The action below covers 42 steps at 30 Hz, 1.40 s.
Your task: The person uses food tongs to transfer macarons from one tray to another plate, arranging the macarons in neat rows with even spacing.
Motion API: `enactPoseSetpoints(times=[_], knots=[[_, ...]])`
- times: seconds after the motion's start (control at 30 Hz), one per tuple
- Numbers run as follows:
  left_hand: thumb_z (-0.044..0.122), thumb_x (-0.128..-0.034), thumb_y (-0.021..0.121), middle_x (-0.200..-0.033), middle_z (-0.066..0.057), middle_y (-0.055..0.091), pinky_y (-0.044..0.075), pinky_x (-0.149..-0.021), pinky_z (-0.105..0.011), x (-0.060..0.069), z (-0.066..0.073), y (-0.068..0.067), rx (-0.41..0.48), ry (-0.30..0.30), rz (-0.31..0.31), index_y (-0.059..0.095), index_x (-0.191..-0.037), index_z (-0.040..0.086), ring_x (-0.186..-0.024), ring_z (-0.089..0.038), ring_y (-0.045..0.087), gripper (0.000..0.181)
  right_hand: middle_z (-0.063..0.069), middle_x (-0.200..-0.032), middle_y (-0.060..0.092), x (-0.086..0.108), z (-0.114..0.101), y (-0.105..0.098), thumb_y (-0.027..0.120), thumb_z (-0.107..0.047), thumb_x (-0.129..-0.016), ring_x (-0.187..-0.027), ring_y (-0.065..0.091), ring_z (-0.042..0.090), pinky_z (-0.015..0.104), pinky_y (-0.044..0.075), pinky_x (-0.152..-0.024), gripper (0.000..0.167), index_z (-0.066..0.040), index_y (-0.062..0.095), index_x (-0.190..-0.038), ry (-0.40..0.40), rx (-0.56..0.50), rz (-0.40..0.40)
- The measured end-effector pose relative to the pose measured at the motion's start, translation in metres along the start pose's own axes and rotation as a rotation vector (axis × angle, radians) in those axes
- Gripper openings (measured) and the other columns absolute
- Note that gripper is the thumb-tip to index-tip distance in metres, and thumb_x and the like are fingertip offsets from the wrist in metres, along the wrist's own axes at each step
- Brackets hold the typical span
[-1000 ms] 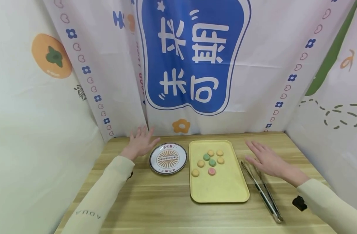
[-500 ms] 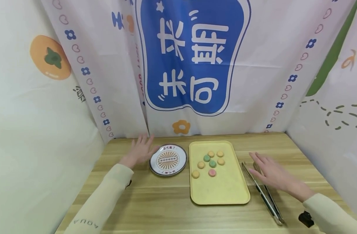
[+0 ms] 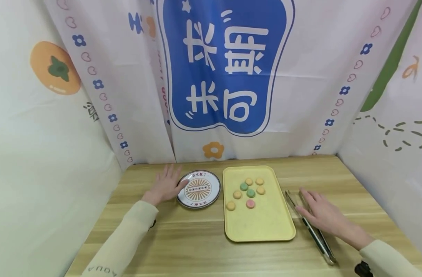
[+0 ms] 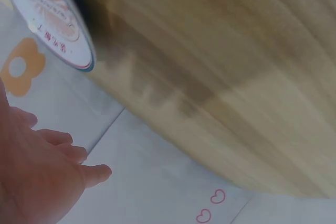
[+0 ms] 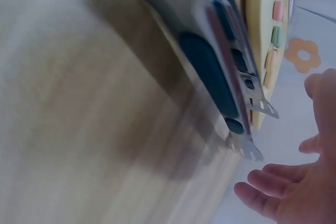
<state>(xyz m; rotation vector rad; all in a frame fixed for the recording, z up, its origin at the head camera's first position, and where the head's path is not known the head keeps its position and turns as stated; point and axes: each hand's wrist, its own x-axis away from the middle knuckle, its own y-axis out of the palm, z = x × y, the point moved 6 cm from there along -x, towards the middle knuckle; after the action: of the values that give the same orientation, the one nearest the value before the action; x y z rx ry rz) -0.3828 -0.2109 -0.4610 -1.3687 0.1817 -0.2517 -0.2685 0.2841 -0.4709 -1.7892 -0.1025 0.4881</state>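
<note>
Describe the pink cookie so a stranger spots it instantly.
On the wooden table, find the yellow tray between the plate and the tongs. The pink cookie sits on it, below the green cookies in the head view. It alone is pink; the rest are green or yellowish.

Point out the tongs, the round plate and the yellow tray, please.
Tongs (image 5: 208, 73), right wrist view: dark side panel.
Round plate (image 3: 198, 189), head view: its printed centre.
Yellow tray (image 3: 258, 224), head view: its bare lower surface.

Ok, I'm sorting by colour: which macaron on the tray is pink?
The pink macaron lies just on the near side of the nearer green macaron; it alone is pink; the others are green or pale orange macarons.
</note>
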Motion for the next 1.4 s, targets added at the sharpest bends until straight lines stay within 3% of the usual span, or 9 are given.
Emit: enactPoseSetpoints(times=[0.13, 0.23, 0.33, 0.57, 0.77, 1.0, 1.23, 1.4], knots=[[0.066, -0.0993, 0.026, -0.162, -0.028, 0.004, 0.003, -0.115, -0.073, 0.005, -0.006, 0.012, -0.015, -0.025, -0.019, 0.012, -0.158, 0.009, -0.150, -0.048, 0.002, 0.083, 0.026, -0.107, 0.061, 0.003, 0.000, 0.005, 0.059, -0.042, -0.097, -0.086, 0.061, 0.029, 0.042, 0.054, -0.064, 0.072, 0.004, 0.037, -0.147, 0.024, 0.008, -0.014], [0.064, -0.0996, 0.029, -0.162, -0.028, 0.004, 0.001, -0.116, -0.072, 0.006, -0.008, 0.016, -0.004, -0.041, -0.025, 0.013, -0.158, 0.008, -0.150, -0.048, 0.002, 0.083, 0.018, -0.097, 0.060, 0.008, 0.002, 0.011, 0.056, -0.045, -0.098, -0.067, 0.049, 0.013, 0.026, 0.041, -0.051, 0.073, 0.002, 0.034, -0.150, 0.066, -0.001, -0.042], [0.063, -0.0999, 0.031, -0.162, -0.029, 0.004, 0.000, -0.117, -0.071, 0.005, -0.007, 0.017, 0.009, -0.046, -0.023, 0.013, -0.158, 0.007, -0.150, -0.048, 0.003, 0.082, 0.014, -0.093, 0.057, 0.012, 0.003, 0.012, 0.053, -0.047, -0.099, -0.058, 0.040, 0.009, 0.022, 0.032, -0.046, 0.073, 0.000, 0.033, -0.151, 0.113, -0.014, -0.063], [0.064, -0.0995, 0.031, -0.162, -0.028, 0.003, 0.003, -0.118, -0.070, 0.004, -0.007, 0.021, 0.005, -0.059, -0.028, 0.010, -0.158, 0.008, -0.150, -0.048, 0.004, 0.083, 0.020, -0.092, 0.058, 0.020, 0.004, 0.013, 0.054, -0.048, -0.098, -0.048, 0.040, 0.010, 0.024, 0.030, -0.036, 0.073, 0.002, 0.033, -0.147, 0.173, -0.027, -0.090], [0.058, -0.1007, 0.036, -0.161, -0.031, 0.008, 0.007, -0.116, -0.072, 0.005, -0.008, 0.024, 0.011, -0.042, -0.003, 0.018, -0.157, 0.005, -0.149, -0.050, 0.007, 0.080, 0.021, -0.089, 0.057, 0.028, 0.003, 0.014, 0.059, -0.051, -0.095, -0.047, 0.045, 0.015, 0.025, 0.031, -0.035, 0.072, 0.004, 0.040, -0.138, 0.214, 0.026, -0.091], [0.058, -0.1007, 0.037, -0.160, -0.032, 0.011, 0.011, -0.117, -0.070, 0.010, -0.007, 0.031, -0.020, -0.030, 0.001, 0.016, -0.156, 0.002, -0.148, -0.051, 0.011, 0.082, 0.021, -0.085, 0.057, 0.034, 0.002, 0.016, 0.062, -0.052, -0.092, -0.047, 0.048, 0.018, 0.030, 0.036, -0.036, 0.069, 0.010, 0.047, -0.121, 0.216, 0.093, -0.079], [0.058, -0.1006, 0.037, -0.160, -0.031, 0.014, 0.017, -0.120, -0.063, 0.014, -0.008, 0.040, -0.049, -0.013, -0.004, 0.017, -0.155, -0.003, -0.148, -0.048, 0.014, 0.085, 0.006, -0.067, 0.050, 0.036, 0.004, 0.019, 0.064, -0.053, -0.090, -0.049, 0.047, 0.018, 0.032, 0.033, -0.038, 0.053, -0.002, 0.051, -0.094, 0.229, 0.096, -0.118], [0.062, -0.0991, 0.036, -0.160, -0.030, 0.015, 0.017, -0.122, -0.060, 0.016, -0.010, 0.043, -0.046, 0.002, 0.001, 0.019, -0.153, -0.007, -0.149, -0.046, 0.014, 0.089, 0.001, -0.061, 0.047, 0.036, 0.006, 0.021, 0.062, -0.052, -0.092, -0.050, 0.045, 0.016, 0.031, 0.032, -0.038, 0.048, -0.005, 0.050, -0.091, 0.255, 0.065, -0.161]])
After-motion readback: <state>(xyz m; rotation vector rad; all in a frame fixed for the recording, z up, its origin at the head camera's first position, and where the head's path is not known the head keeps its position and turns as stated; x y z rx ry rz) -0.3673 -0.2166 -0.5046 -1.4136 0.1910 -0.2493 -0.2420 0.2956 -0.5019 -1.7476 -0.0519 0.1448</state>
